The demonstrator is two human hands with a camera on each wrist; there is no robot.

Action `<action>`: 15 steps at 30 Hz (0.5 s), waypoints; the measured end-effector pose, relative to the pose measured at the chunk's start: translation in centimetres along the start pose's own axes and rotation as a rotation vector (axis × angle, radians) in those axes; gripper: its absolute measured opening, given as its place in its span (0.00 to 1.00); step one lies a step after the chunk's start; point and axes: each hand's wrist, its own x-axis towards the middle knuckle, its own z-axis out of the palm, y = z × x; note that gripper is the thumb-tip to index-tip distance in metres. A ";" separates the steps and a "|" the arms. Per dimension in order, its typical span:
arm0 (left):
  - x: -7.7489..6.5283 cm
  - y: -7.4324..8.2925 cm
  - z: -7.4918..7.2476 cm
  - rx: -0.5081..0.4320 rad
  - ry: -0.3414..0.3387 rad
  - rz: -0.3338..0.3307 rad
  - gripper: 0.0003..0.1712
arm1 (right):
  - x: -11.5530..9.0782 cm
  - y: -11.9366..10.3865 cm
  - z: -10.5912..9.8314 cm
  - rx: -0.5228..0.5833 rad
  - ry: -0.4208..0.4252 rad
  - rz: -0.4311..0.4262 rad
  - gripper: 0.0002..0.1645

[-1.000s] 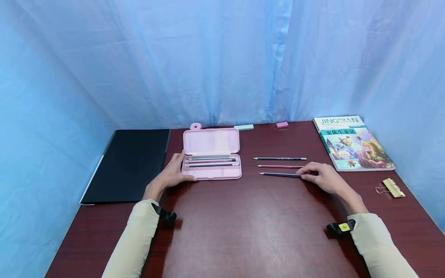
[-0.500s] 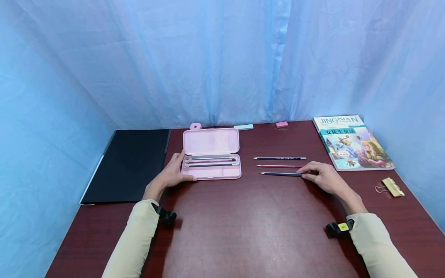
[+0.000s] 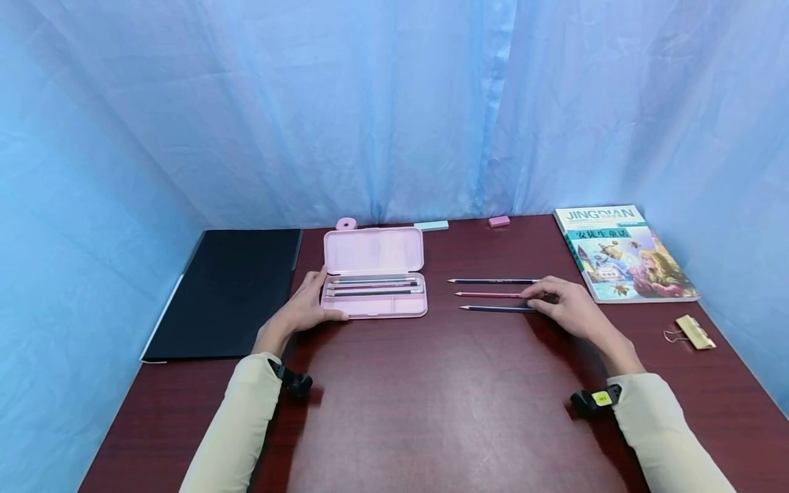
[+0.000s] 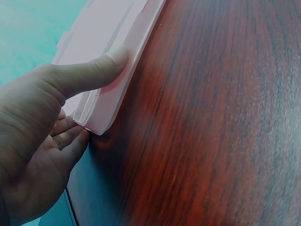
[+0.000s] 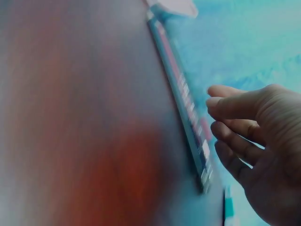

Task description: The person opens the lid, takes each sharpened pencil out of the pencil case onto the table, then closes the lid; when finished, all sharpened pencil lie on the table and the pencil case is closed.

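Note:
An open pink pencil case point(image 3: 376, 307) lies on the table, lid tipped back, with several pencils point(image 3: 372, 281) in its long compartment. My left hand point(image 3: 303, 306) grips its left end, thumb point(image 4: 96, 73) on the front wall and fingers round the corner. To the right lie three pencils in a row: a dark one point(image 3: 487, 281) at the back, a red one point(image 3: 483, 295) in the middle and a dark blue one point(image 3: 493, 309) in front. Over their right ends is my right hand point(image 3: 570, 306), fingers loosely bent; in the right wrist view nothing shows between its fingertips.
A black folder point(image 3: 228, 294) lies at the left. A pink round item point(image 3: 346, 224), a pale blue block point(image 3: 431, 226) and a pink eraser point(image 3: 498, 222) sit along the back. A book point(image 3: 625, 257) and a yellow binder clip point(image 3: 695, 332) are at the right.
My right hand has let go of the front dark blue pencil and moved slightly back and left, over the red one. My left hand stays on the pencil case.

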 end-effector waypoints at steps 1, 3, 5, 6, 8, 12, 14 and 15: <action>0.0 -0.1 0.0 -0.002 0.002 0.001 0.68 | 0.5 -0.6 0.1 0.010 0.000 -0.012 0.09; 0.0 -0.1 0.0 -0.001 0.003 0.006 0.68 | 1.8 -1.9 0.5 0.033 0.000 -0.038 0.09; 0.0 -0.2 -0.1 0.003 0.001 0.007 0.68 | 3.3 -3.4 1.2 0.057 -0.003 -0.072 0.11; 0.0 -0.2 -0.1 0.005 0.001 0.008 0.68 | 4.0 -4.1 1.7 0.066 -0.005 -0.098 0.12; 0.0 -0.1 -0.1 0.010 -0.001 0.008 0.68 | 5.5 -5.5 2.7 0.093 -0.012 -0.129 0.13; -0.1 0.0 0.0 0.008 0.001 0.013 0.68 | 8.1 -8.1 5.4 0.147 -0.053 -0.185 0.16; -0.1 0.1 0.0 0.001 0.002 0.020 0.68 | 9.1 -9.4 6.8 0.163 -0.082 -0.202 0.16; -0.1 0.1 0.0 -0.001 0.003 0.022 0.68 | 9.6 -10.0 7.5 0.169 -0.100 -0.206 0.16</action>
